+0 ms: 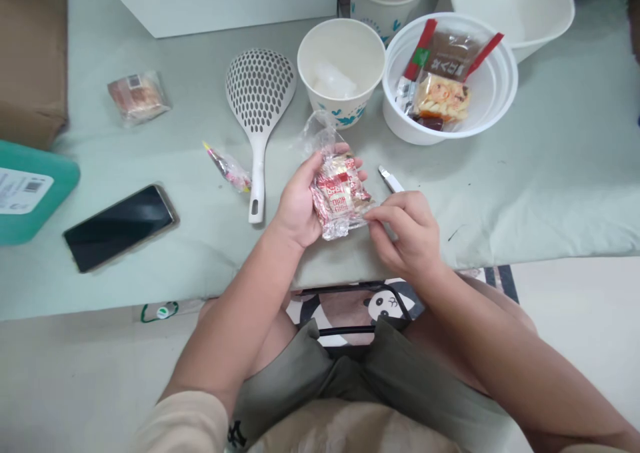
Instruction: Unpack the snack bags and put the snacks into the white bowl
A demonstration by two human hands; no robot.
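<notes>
A clear plastic wrapper with red print [340,189] rests in my left hand [300,206], whose fingers curl behind it. Crumpled clear film sticks up from its top side. My right hand [410,233] pinches the wrapper's lower right edge between thumb and forefinger. Just above my right hand lies a small white and grey tool [390,179], partly hidden by the fingers. Beyond my left hand stands a paper cup [341,66] with something whitish and translucent inside. To the left lies a grey slotted skimmer [259,113].
A white bowl [503,99] holds packaged snacks at the back right, near stacked cups [390,6] and a white container [520,13]. Leftward are a wrapped snack [139,98], a small colourful packet [227,167], a phone [121,227] and a green container [55,179].
</notes>
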